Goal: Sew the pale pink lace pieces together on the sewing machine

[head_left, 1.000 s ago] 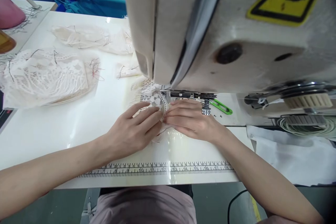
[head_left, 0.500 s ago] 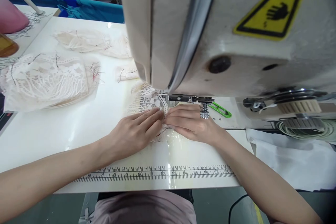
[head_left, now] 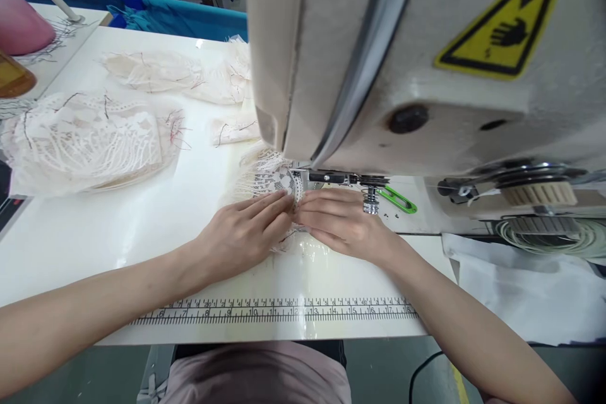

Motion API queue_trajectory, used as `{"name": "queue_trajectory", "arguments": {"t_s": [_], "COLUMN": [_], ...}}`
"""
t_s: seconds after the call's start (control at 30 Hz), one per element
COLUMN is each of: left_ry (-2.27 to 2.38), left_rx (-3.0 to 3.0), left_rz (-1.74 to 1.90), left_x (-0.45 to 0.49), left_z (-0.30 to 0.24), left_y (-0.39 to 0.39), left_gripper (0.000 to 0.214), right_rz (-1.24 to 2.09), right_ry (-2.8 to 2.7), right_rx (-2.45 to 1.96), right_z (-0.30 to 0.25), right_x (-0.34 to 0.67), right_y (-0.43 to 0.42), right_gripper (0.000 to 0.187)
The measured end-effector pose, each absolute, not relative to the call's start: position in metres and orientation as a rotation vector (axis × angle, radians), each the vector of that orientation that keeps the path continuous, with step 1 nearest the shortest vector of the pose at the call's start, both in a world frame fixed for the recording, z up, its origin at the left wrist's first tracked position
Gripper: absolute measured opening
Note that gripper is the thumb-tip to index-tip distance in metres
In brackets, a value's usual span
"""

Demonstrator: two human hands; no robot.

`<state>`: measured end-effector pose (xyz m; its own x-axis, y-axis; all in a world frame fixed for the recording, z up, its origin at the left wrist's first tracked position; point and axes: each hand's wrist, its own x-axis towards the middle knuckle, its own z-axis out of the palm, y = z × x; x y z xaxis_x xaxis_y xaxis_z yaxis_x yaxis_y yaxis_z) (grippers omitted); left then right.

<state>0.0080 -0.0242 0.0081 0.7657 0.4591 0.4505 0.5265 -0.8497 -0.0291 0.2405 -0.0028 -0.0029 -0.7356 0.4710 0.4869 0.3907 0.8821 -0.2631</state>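
A piece of white lace fabric [head_left: 272, 182] lies at the needle area of a sewing machine [head_left: 350, 95], its scalloped edge beside the metal presser parts [head_left: 329, 178]. My left hand [head_left: 250, 224] is closed on the near side of the lace, fingers pressed together and thumb tucked in. Close against its fingertips, my right hand [head_left: 338, 218] holds the lace's right edge just in front of the presser parts, fingers together. Its thumb is hidden, and the machine head covers the needle.
Layered lace pieces [head_left: 89, 145] with loose dark threads lie at left, and more pale fabric [head_left: 175, 76] lies behind. A green thread snipper [head_left: 398, 199] rests right of the presser parts. A printed ruler [head_left: 274, 310] runs along the front edge. White cloth [head_left: 525, 290] sits at right.
The view has shifted slightly, so the machine head appears farther right. The lace's scalloped edge sits a little differently at the presser parts. Both hands keep nearly the same hold.
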Motion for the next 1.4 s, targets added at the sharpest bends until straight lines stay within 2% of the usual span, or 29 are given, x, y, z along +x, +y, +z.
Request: {"name": "queue_trajectory", "arguments": {"t_s": [0.17, 0.3, 0.47, 0.67, 0.9, 1.17, 1.4], "left_ry": [-0.916, -0.977, -1.024, -1.055, -1.047, -0.999, -0.972], "left_rx": [-2.818, -2.813, -2.801, -2.817, -2.775, -2.774, -2.741], "left_rz": [-0.637, -0.63, -0.617, -0.593, -0.579, -0.563, -0.524], "left_x": [0.005, 0.004, 0.003, 0.003, 0.004, 0.003, 0.004], "left_z": [0.011, 0.011, 0.01, 0.009, 0.007, 0.002, 0.002], "left_y": [-0.024, -0.022, -0.019, -0.018, -0.016, -0.015, -0.014], "left_gripper": [0.031, 0.024, 0.019, 0.023, 0.022, 0.038, 0.038], "right_rz": [-0.021, -0.069, -0.074, -0.011, 0.115, 0.083, 0.068], "right_ry": [-2.456, -2.493, -2.517, -2.549, -2.525, -2.486, -2.484], "right_rx": [-0.599, -0.619, -0.673, -0.777, -0.821, -0.817, -0.833], "right_z": [0.0, -0.001, -0.004, -0.008, -0.008, -0.008, -0.011], "right_x": [0.228, 0.223, 0.223, 0.225, 0.227, 0.23, 0.233], "right_y": [-0.009, -0.008, -0.008, -0.008, -0.006, -0.002, 0.001], "right_gripper": [0.012, 0.014, 0.017, 0.023, 0.022, 0.023, 0.023]}}
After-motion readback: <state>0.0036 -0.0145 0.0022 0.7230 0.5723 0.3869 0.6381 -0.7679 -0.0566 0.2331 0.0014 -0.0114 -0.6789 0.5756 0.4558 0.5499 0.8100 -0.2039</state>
